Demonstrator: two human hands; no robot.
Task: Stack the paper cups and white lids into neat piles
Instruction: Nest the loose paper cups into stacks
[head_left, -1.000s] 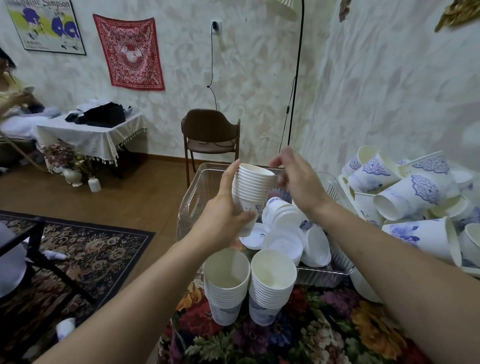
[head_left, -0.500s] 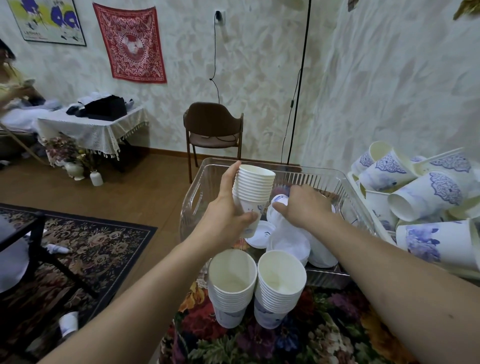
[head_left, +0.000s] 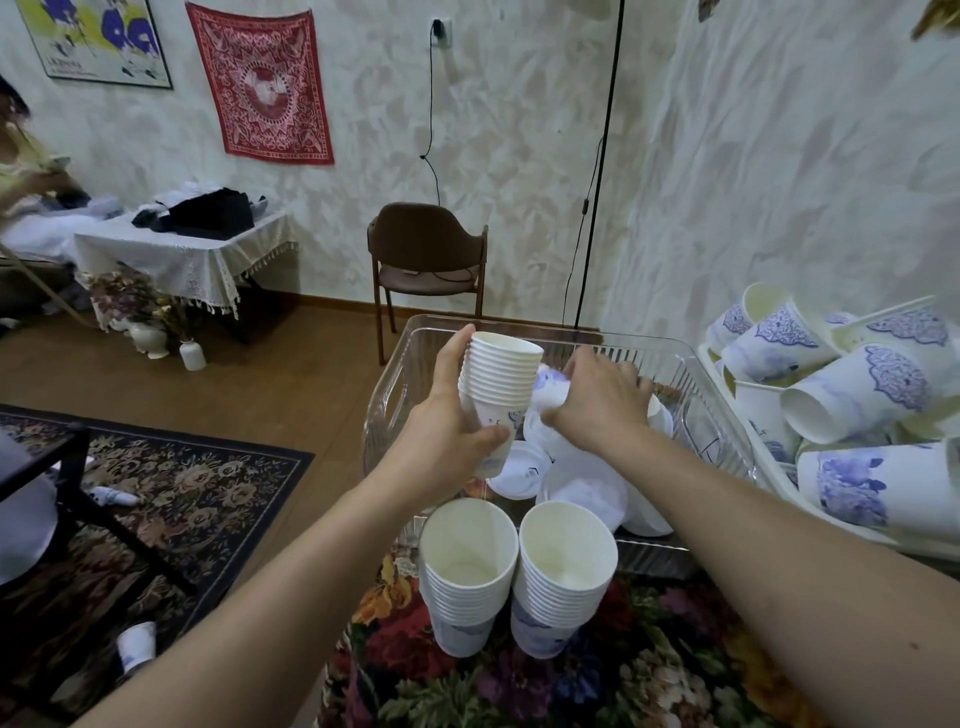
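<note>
- Our left hand (head_left: 447, 436) gripped a nested cup stack (head_left: 500, 384) above the clear bin (head_left: 395, 384).
- Our right hand (head_left: 597, 400), fingers curled, reached onto white lids (head_left: 587, 488) inside; its grasp we could not tell.
- Two cup piles (head_left: 514, 571) stood near on the table (head_left: 519, 686).

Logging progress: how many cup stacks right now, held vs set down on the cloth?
held stack, in left hand: 1
standing stacks on floral cloth: 2
Total: 3

lids (head_left: 519, 470) in bin (head_left: 395, 374), cup stacks (head_left: 467, 571) before it
</note>
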